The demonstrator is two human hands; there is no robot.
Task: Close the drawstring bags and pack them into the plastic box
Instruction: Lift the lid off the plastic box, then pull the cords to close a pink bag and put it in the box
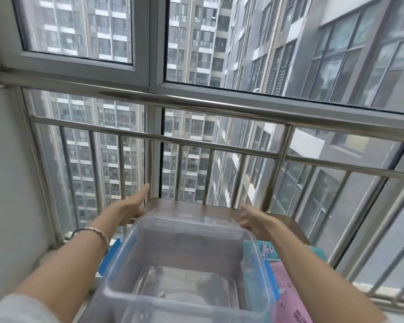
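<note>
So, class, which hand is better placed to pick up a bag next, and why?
Probably the right hand: the teal bag and pink bag lie right of the plastic box, beside that forearm. The left hand, at the box's far left corner, would have to cross it.

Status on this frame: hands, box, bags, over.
Left hand, right hand open at far corners of plastic box. Box lidless, looks empty. Pink bag, teal bag beside it, right. Nothing blocking.

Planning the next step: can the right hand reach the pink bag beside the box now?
Probably yes: the pink bag lies uncovered right of the plastic box, and the right hand, seemingly empty, need only draw back.
</note>
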